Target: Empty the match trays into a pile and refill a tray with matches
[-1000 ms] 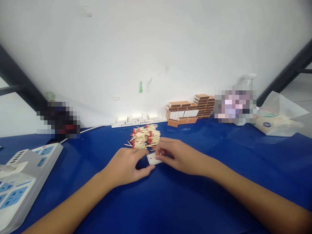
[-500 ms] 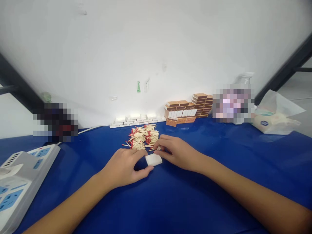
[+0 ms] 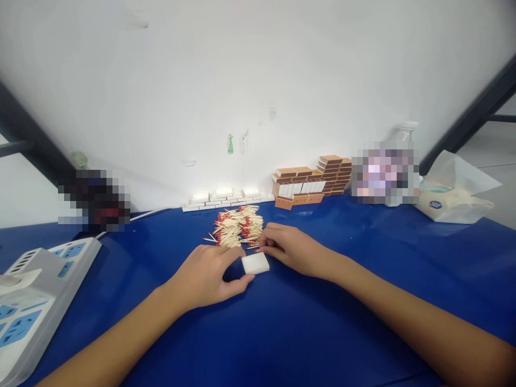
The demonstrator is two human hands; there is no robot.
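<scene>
Blue covers the tabletop point(image 3: 322, 333), pushed up against a pale wall point(image 3: 201, 80). On it, the person's left hand point(image 3: 212, 277) has thumb and fingers spread in a wide curve at the left side of a small white tray point(image 3: 255, 263). The right hand point(image 3: 288, 247), fingers nearly pinched together, has a red-tipped match point(image 3: 257, 251) at the fingertips, beside the matchstick heap point(image 3: 237, 226).

Red-tipped, pale matches point(image 3: 231, 228)

The picture's left edge cuts off the power strip point(image 3: 50, 279).
</scene>
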